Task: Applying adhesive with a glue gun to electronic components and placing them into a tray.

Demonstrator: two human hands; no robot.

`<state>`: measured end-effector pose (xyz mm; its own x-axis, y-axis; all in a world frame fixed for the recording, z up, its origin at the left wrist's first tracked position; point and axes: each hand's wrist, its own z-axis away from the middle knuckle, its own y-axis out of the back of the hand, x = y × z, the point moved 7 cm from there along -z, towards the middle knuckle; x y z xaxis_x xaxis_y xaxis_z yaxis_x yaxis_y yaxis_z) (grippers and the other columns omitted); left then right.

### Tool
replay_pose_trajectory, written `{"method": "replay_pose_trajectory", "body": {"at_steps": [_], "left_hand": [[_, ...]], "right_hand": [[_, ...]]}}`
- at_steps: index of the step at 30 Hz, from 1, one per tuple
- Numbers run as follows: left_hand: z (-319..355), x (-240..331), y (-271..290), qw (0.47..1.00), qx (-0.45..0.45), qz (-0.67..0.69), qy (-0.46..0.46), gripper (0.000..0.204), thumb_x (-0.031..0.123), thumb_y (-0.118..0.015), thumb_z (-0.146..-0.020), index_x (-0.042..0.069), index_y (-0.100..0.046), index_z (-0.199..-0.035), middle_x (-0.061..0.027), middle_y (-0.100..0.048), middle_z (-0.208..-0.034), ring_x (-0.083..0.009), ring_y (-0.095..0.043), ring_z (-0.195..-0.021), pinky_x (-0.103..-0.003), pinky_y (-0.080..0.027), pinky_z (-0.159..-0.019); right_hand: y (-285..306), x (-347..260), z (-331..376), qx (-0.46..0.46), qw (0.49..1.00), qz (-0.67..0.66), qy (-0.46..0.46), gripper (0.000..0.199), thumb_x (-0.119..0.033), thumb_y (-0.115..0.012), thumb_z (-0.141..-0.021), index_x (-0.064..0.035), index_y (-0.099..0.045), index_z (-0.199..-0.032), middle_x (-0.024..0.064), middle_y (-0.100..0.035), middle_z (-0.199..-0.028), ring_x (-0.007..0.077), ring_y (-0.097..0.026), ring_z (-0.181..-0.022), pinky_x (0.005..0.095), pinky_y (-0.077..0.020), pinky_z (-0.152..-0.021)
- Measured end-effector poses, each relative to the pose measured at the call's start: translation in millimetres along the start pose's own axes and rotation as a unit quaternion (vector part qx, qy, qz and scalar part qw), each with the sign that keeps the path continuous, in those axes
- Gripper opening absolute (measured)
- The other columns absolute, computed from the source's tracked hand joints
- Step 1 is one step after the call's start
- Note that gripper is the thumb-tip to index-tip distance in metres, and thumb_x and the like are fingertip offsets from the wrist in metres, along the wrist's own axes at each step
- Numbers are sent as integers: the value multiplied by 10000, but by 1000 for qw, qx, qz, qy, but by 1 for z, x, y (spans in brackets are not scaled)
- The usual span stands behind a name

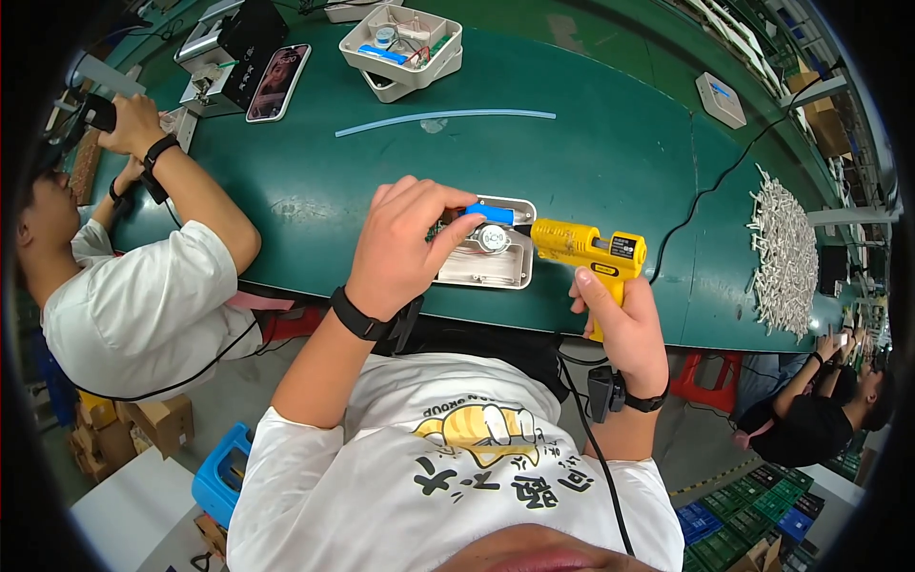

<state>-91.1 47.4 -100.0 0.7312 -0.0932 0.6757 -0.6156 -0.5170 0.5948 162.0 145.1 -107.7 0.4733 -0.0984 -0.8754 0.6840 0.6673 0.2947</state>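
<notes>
On the green table in front of me lies an open white plastic housing (519, 274). A blue cylindrical battery (492, 214) sits at its far side, and a round silvery part (493, 238) is just below it. My left hand (405, 243) reaches over the housing's left end, thumb and forefinger closed on the battery's left end. My right hand (624, 329) grips a yellow hot glue gun (577, 244) by its handle. The gun's dark nozzle points left, at the right end of the battery. My left hand hides the housing's left part.
A pale blue stick (445, 119) lies beyond the housing. Farther back are stacked white housings (410, 76), a phone (278, 84) and a black box (224, 52). At right are a pile of small white parts (783, 255) and a black cable (710, 195). Another person (143, 296) works at left.
</notes>
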Motion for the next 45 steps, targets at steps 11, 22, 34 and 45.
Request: {"method": "replay_pose_trajectory", "body": {"at_steps": [11,22,34,45], "left_hand": [[1,-5,5,997,65,-42,6,211,124,-846,-893,49,-774,-1077,-63,-676,-920,-227,-584,-871,-364,-467,-814],[-5,-35,-15,980,-94,79,159,152,140,-770,-957,81,-777,-1097,-40,-688,-970,-216,-553,-936,-345,-475,-856],[-1,-40,-14,981,-57,109,153,156,148,-757,-941,101,-775,-1089,-52,-677,-923,-259,-568,-941,-396,-482,-864],[-4,-43,-11,980,-53,117,149,156,171,-755,-951,111,-777,-1094,-55,-684,-931,-261,-571,-943,-391,-487,-846]], "right_hand": [[-3,1,-13,9,998,-50,36,341,-334,-665,-1081,2,-713,-1110,60,-734,-950,83,-620,-671,257,-518,-563],[-5,-11,-3,41,999,23,26,340,-340,-676,-1079,-2,-709,-1062,56,-717,-899,83,-615,-660,257,-505,-557],[-7,-2,0,33,999,-28,-1,342,-344,-696,-1070,-8,-690,-1003,46,-689,-848,89,-619,-671,249,-506,-563],[-8,-4,-1,43,999,-4,-28,321,-327,-696,-1074,-9,-689,-1023,17,-655,-811,82,-608,-659,255,-510,-564]]}}
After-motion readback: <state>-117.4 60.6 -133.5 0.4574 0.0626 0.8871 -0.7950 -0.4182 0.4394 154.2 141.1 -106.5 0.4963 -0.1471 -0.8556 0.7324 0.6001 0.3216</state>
